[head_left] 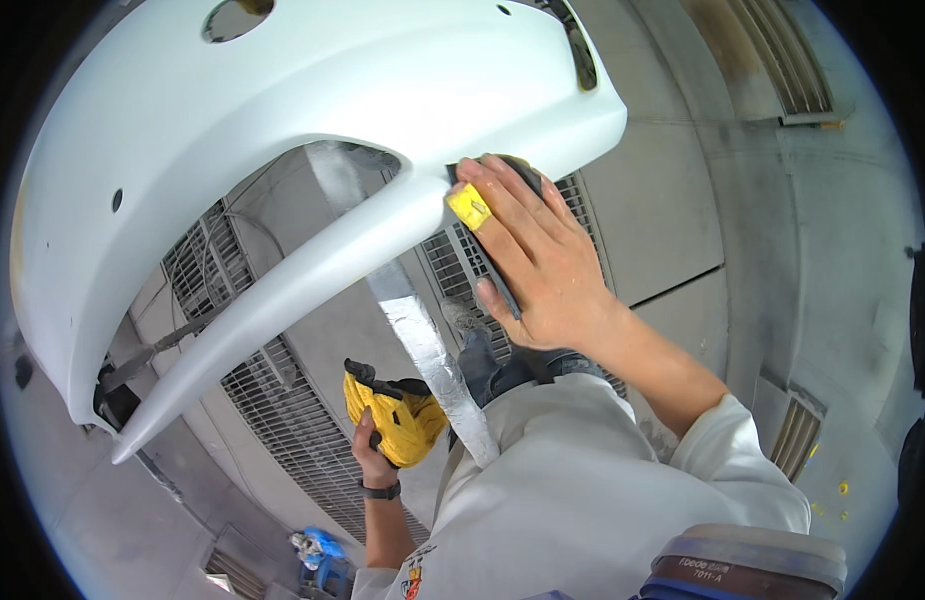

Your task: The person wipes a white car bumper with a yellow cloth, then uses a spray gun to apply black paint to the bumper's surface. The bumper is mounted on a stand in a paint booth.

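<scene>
A large white car bumper (283,90) spans the upper left, with a long, thin lower strip curving down to a point. At the strip's right end, my right hand (543,255) lies nearly flat, pressing a dark grey sanding sheet (501,268) against the bumper; the thumb is along the sheet's edge. Yellow tape (470,206) wraps one of its fingers. Lower down, my left hand (371,448) is closed around a yellow-and-black tool that looks like a power sander (405,422), held away from the bumper. Its underside is partly hidden.
A silver-wrapped stand bar (423,345) runs from under the bumper toward my shirt. Metal floor grates (293,410) lie below. Blue crumpled material (323,548) is at the lower left. A respirator filter (743,565) covers the lower right corner. Vents (783,60) line the right wall.
</scene>
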`<state>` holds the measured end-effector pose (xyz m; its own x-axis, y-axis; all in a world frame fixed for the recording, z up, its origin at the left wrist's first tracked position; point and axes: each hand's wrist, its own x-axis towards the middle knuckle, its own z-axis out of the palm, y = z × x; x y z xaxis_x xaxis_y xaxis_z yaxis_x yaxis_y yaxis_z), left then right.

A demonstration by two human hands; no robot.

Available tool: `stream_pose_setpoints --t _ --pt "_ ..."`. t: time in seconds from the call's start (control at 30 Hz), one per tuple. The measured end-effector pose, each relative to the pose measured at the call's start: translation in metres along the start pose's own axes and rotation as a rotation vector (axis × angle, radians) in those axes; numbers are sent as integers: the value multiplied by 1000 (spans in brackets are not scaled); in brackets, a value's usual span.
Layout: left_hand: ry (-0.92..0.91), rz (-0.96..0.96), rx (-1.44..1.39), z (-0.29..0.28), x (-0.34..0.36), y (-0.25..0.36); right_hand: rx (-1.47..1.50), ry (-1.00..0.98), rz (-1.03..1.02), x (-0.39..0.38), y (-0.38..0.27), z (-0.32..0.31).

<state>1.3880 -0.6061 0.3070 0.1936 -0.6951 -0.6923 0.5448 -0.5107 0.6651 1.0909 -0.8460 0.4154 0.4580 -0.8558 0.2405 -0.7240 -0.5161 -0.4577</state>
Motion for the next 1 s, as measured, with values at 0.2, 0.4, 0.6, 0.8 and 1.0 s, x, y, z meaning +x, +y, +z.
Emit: stream_pose_setpoints --t 0.2,0.4,0.6,0.8,1.0 --pt "-32 -22 -54 7 -4 2 168 6 -171 -1 -14 10" --pt "14 109 -68 14 -22 12 136 69 -114 -8 5 4" --pt "-26 381 -53 37 -63 60 196 4 -55 -30 3 20" --pt "151 803 152 131 -94 114 182 -25 47 -80 38 -21" --pt "47 515 -86 216 -36 149 353 -83 -2 -96 45 -31"
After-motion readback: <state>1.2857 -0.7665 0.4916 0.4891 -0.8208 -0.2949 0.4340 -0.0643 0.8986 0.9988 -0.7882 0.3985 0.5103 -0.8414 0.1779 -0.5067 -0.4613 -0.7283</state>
